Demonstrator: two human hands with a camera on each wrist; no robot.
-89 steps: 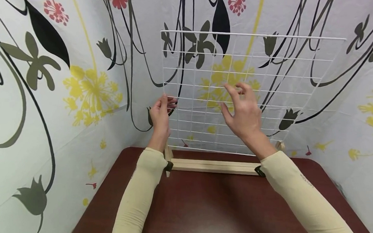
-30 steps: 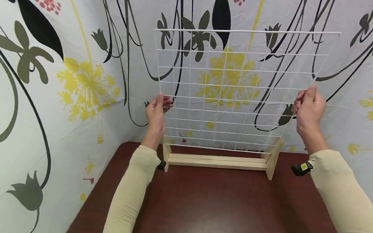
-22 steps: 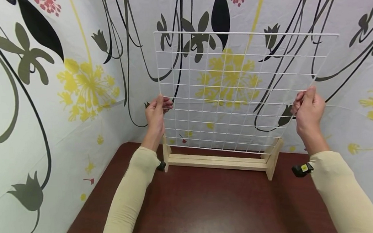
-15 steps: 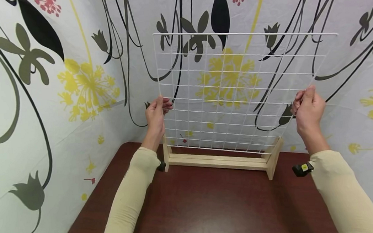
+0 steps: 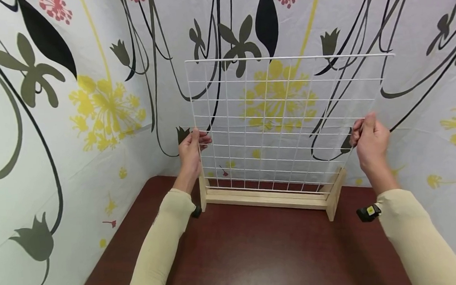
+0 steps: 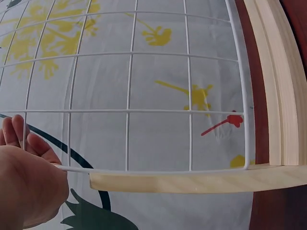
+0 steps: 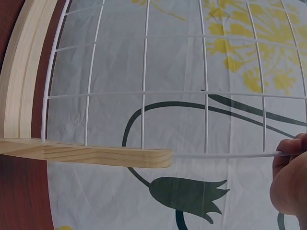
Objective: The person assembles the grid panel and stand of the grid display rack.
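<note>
A white wire grid panel [image 5: 289,58] stands nearly upright, its lower part between the end pieces of a pale wooden stand [image 5: 270,199]. My left hand [image 5: 191,155] pinches the panel's left side wire, thumb in front and fingers behind. On the opposite side, my right hand [image 5: 373,142] grips the right side wire, fingers curled. Both wrist views show the side wires running along the wooden end pieces, the left one [image 6: 192,183] and the right one [image 7: 105,157]. A strip of table shows there between the bottom wire and the stand's rail.
The stand rests on a dark red-brown table [image 5: 266,253] near its back edge. Behind and at the sides hangs a white floral cloth [image 5: 110,202]. A small black device [image 5: 368,212] sits at the right wrist.
Since three seconds ago, my right hand has moved right and taken hold of the panel's right side. More recently, the panel's top edge and both hands have come down, the bottom edge closer to the rail.
</note>
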